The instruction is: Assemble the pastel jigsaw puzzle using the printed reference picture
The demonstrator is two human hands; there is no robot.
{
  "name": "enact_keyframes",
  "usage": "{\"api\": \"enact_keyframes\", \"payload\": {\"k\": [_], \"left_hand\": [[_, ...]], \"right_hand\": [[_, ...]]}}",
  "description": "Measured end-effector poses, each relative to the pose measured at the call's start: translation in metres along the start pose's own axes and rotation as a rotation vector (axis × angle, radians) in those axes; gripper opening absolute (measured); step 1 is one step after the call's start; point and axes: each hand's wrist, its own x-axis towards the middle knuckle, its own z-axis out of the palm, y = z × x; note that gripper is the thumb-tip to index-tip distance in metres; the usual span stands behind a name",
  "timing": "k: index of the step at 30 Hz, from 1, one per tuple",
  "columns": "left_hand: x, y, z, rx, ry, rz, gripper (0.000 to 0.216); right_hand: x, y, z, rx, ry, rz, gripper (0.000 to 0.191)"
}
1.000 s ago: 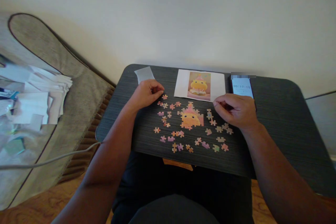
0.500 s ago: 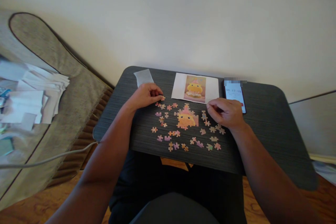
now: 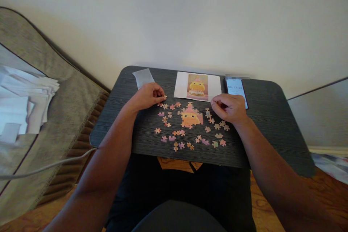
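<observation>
My left hand (image 3: 149, 96) is closed in a pinch on a small puzzle piece (image 3: 165, 96), at the upper left of the loose pieces. Its thumb and forefinger cover most of that piece. In the middle of the table lies a joined part of the puzzle (image 3: 191, 117), showing a yellow character with a pink hat. My right hand (image 3: 230, 107) rests with curled fingers by the lower right corner of a printed sheet (image 3: 181, 85); whatever its fingertips hold, if anything, is hidden. Loose pieces (image 3: 181, 146) in pink, purple, orange and green lie around the joined part.
A phone (image 3: 236, 87) with a running timer lies behind my right hand. A clear plastic bag (image 3: 143, 77) sits behind my left one. The dark table (image 3: 272, 127) stands against a wall. Papers (image 3: 16, 105) lie on a sofa at left, with a white cable (image 3: 67, 160) nearby.
The camera view has shifted slightly, so the table appears a little higher and further left. Both hands stay in nearly the same places, and the pieces lie as before.
</observation>
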Motion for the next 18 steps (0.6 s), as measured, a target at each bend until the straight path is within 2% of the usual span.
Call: {"api": "enact_keyframes", "payload": {"k": [9, 18], "left_hand": [[-0.003, 0.004, 0.001, 0.055, 0.03, 0.005, 0.011], [-0.005, 0.012, 0.008, -0.017, 0.009, 0.018, 0.015]], "right_hand": [[0.004, -0.007, -0.006, 0.02, -0.036, 0.096, 0.014], [0.005, -0.011, -0.006, 0.021, -0.073, 0.176, 0.019]]}}
